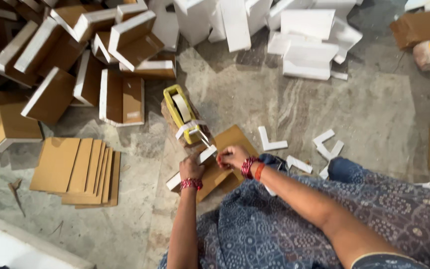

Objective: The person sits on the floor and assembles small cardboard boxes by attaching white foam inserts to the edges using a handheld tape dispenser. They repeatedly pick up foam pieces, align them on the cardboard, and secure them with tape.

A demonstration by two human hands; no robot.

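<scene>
- At the far left, a heap of brown cardboard pieces edged with white foam lies jumbled on the grey stone floor.
- Below the heap, a fanned stack of flat brown cardboard sheets lies on the floor, well apart from the hands.
- Near the middle, a yellow tape dispenser holding a roll of pale tape sits on a brownish block, just above the hands.
- The left hand, with red bangles at the wrist, is clenched around a long white foam strip laid across a flat brown cardboard panel.
- The cardboard panel and foam strip lie on the floor right in front of the person's lap, just below the dispenser.
- The right hand, also with red bangles, pinches something small at the upper end of the foam strip; whether it is tape I cannot tell.
- Right of the hands, several white L-shaped foam corner pieces lie scattered on the floor.
- At top centre and right, a pile of white foam blocks lies.
- The person's blue patterned garment fills the lower right.
</scene>
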